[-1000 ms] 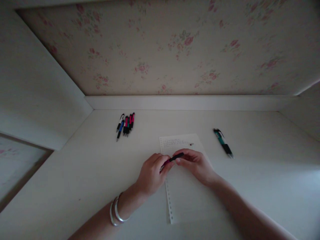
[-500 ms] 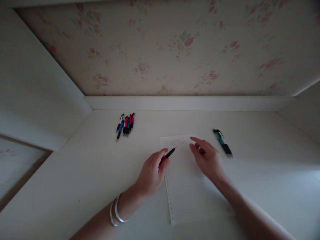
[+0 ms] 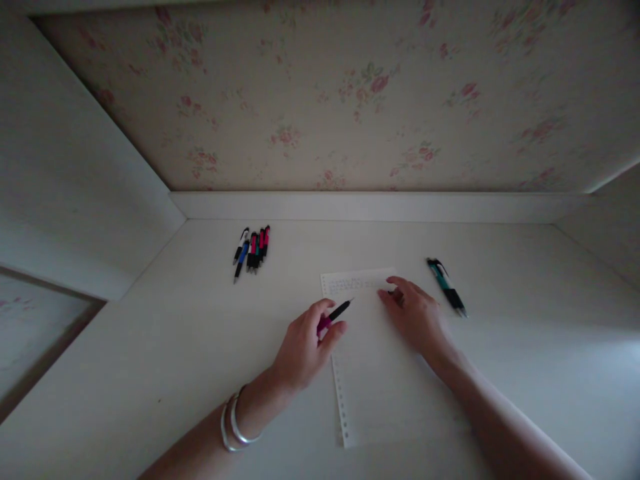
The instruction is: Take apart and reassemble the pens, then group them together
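Observation:
A pink-and-black pen is held in my left hand, its tip pointing up and right over a sheet of paper. The sheet has punched holes down its left edge and several lines of handwriting near the top. My right hand is over the sheet's upper right part, thumb and index finger bent toward each other. A small dark tip shows between those fingers; the rest of it is hidden.
Several pens in pink, blue, green and white lie at the back left of the white desk. Green and black pens lie to the right of the sheet. A flowered wall panel stands behind.
The pen in my left hand has turned slightly and shows more of its pink barrel, with the thumb farther out. A dark tip now shows between my right fingers.

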